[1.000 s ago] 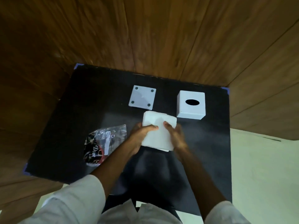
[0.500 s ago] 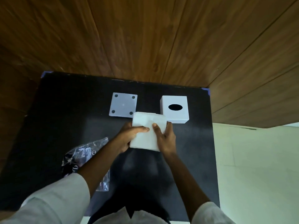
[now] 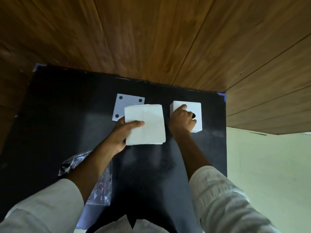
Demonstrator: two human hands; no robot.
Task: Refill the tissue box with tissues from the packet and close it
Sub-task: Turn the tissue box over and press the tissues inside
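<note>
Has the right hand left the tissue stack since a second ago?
Yes. The right hand has gone rightward onto the tissue box, which stands right of the base plate; the left hand alone holds the tissue stack.

The stack of tissues (image 3: 145,124) looks like soft matt paper, faintly textured on top, with thin layered edges at its near right corner. At two o'clock from it, the tissue box (image 3: 196,113) has a smooth, matt white shell, probably plastic, though that is hard to tell. At eleven o'clock lies the box's base panel (image 3: 125,105), the same smooth white finish, with dark round pads at its corners. The tabletop (image 3: 67,118) is a matt black sheet with a slightly dusty look. At seven o'clock the packet (image 3: 101,190) is clear, crinkled, glossy plastic film. The wall (image 3: 151,39) behind is brown wood panelling with visible grain and a low sheen. The sleeves (image 3: 223,199) are pale woven cloth, creased.
</note>
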